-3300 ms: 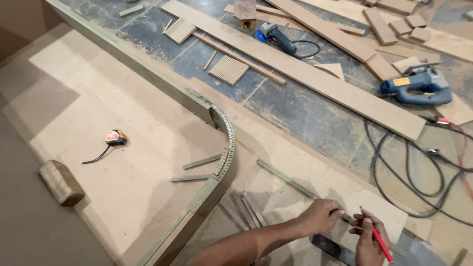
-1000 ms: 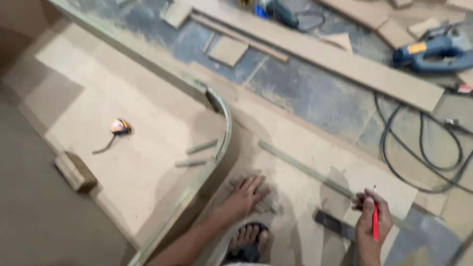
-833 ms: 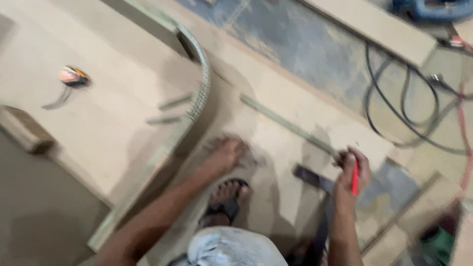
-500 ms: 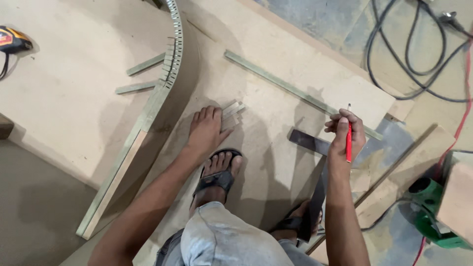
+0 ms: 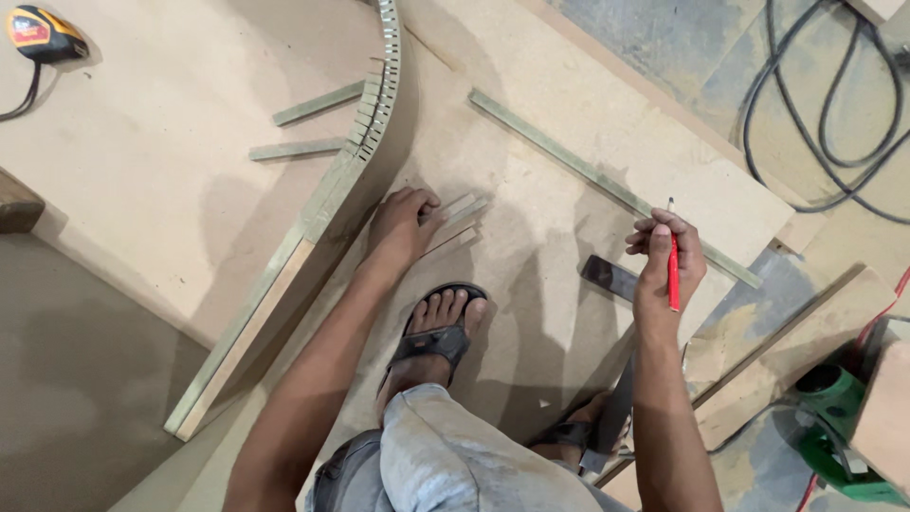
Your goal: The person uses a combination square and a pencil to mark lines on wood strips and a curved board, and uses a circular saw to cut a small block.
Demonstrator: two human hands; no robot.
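the big fibreboard sheet [image 5: 161, 190] is my landmark here, and i read everything off it. along its right edge runs the kerfed curved edging [image 5: 374, 104], bending up and away, with two short offcut strips [image 5: 318, 102] lying on the sheet just inside that bend. right of the sheet, on the lower board, a long thin batten [image 5: 607, 180] lies on a slant, well apart from the edging. my left hand [image 5: 403, 223] is curled down over a small bundle of thin strips [image 5: 460, 213] just beside the sheet's edge, fingers closing on them, above the sandalled foot [image 5: 436, 327]. my right hand [image 5: 664, 256] is closed round a red pencil [image 5: 674, 270], point up, near the batten. as i judge it, the bundle could fan apart and slip if i pinch only the top strips, and the pencil tip could snap if that hand drops onto the board.
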